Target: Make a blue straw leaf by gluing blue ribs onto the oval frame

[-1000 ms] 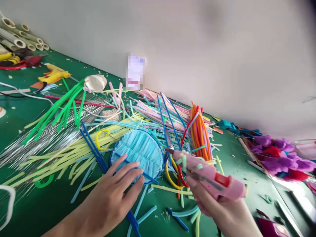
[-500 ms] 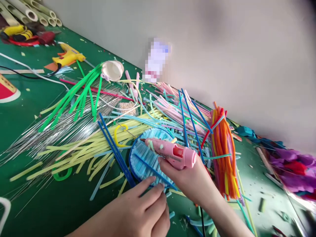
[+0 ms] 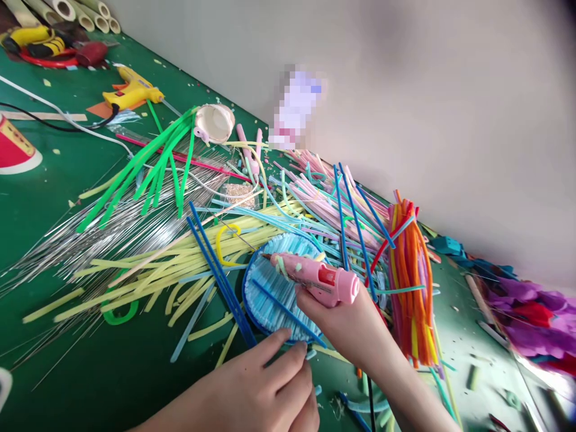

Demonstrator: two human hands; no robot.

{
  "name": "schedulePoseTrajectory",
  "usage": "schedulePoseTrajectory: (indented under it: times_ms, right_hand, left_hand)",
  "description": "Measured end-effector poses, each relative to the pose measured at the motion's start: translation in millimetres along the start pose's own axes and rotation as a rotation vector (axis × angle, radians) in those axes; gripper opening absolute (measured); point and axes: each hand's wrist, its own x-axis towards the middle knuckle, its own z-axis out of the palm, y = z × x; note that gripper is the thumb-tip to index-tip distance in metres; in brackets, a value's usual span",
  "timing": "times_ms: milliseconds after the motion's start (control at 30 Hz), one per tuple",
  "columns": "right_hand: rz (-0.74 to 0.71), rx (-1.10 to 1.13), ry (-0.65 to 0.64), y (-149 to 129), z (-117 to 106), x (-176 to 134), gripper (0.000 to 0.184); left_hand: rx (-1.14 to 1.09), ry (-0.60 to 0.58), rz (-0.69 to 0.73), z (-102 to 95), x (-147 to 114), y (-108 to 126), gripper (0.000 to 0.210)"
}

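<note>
My right hand (image 3: 342,324) is wrapped round a pink glue gun (image 3: 315,276), its nozzle pointing left over a light-blue oval pad (image 3: 274,306) of pipe cleaners edged in dark blue. The nozzle tip is near the pad's upper left rim; whether it touches I cannot tell. A dark-blue pipe cleaner (image 3: 285,309) lies slantwise across the pad. At the near rim, my left hand (image 3: 279,384) grips the pad with its fingers curled, the thumb hidden. Dark-blue pipe cleaners (image 3: 220,276) lie left of the pad, beside a yellow curl (image 3: 221,245).
Yellow pipe cleaners (image 3: 148,270) and silver wires (image 3: 121,222) spread leftward. An orange bundle (image 3: 409,282) stands at right, pink stems (image 3: 315,186) behind. Further back are a yellow glue gun (image 3: 132,90), a white cup (image 3: 215,123), a phone (image 3: 297,105) and pliers (image 3: 36,42).
The whole scene has shifted slightly to the right in view. The pink glue gun stays in my right hand near the pad's rim, and my left hand keeps its place.
</note>
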Motion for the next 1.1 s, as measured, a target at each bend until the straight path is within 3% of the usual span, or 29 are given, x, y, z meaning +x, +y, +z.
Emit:
schedulePoseTrajectory:
  times_ms: [400, 833, 1100]
  right_hand:
    - [0.04, 0.04, 0.002, 5, -5, -9, 0.018]
    - [0.04, 0.119, -0.008, 13, -9, -16, 0.036]
    - [0.089, 0.082, 0.021, 22, -12, -26, 0.026]
  left_hand:
    - [-0.029, 0.064, -0.041, 10.5, -1, 5, 0.02]
    - [-0.04, 0.058, -0.063, 11.6, -3, 6, 0.02]
    - [-0.057, 0.039, -0.044, 8.0, -2, 5, 0.025]
